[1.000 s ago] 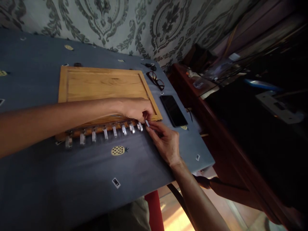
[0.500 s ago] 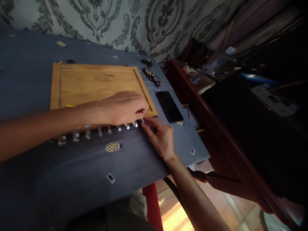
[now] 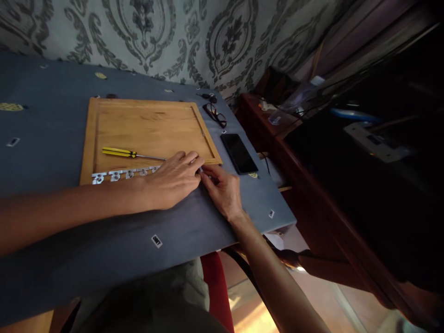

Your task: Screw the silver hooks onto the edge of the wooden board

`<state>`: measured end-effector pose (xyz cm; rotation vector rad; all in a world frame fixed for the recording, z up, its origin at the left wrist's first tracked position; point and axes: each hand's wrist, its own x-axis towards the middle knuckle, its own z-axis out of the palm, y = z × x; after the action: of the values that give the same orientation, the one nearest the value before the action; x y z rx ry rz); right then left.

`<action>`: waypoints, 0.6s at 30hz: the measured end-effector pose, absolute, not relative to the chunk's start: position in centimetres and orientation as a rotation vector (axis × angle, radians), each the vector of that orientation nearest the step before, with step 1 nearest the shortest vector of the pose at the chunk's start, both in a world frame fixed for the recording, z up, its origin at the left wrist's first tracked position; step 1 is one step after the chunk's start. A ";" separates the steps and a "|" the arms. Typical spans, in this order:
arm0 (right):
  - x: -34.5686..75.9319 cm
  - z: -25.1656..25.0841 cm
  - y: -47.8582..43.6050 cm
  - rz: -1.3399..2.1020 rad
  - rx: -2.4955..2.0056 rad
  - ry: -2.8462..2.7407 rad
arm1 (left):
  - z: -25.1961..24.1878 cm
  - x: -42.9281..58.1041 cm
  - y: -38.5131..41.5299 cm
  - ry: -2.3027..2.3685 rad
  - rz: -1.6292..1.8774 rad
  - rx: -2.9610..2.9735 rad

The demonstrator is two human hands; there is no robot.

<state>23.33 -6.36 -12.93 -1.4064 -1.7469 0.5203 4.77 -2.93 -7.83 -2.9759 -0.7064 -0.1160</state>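
A framed wooden panel (image 3: 149,129) lies flat on the table. Several small metal brackets (image 3: 129,174) stand in a row along its near edge; those further right are hidden under my left hand. My left hand (image 3: 176,180) reaches across the brackets to the panel's near right corner, its fingers bent down and closed over something mostly hidden. Thumb and fingers of my right hand (image 3: 224,189) pinch a small metal bracket (image 3: 200,170) at that corner, close to the left fingertips. On the panel rests a screwdriver (image 3: 120,152) with a yellow and black handle, its tip behind my left hand.
Right of the panel are a black phone (image 3: 239,153), eyeglasses (image 3: 215,114) and keys (image 3: 208,97). A blue patterned cloth covers the table (image 3: 194,226). Further right, a dark wooden cabinet (image 3: 312,171) holds a clear plastic bottle (image 3: 294,99) and cables.
My left hand has moved down towards me, uncovering the screwdriver and tops of the brackets. My right hand stays at the corner. The view has shifted slightly.
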 end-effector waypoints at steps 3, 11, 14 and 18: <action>23.3 -12.8 -6.3 0.538 -1.395 -1.754 | -8.1 4.9 -3.2 -0.689 -0.174 -2.991; 23.4 -13.1 -6.3 0.532 -1.392 -1.768 | -8.7 3.0 -3.7 -0.703 -0.404 -3.070; 23.4 -13.1 -6.3 0.534 -1.383 -1.775 | -7.0 2.4 -3.7 -0.850 -0.359 -3.068; 23.4 -13.0 -6.3 0.547 -1.387 -1.771 | -5.7 2.3 -4.4 -1.004 -0.275 -3.052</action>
<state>23.42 -6.34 -13.01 -1.3870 -1.7709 0.5469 2.31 -4.42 -5.65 -3.0520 -1.0040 -0.2745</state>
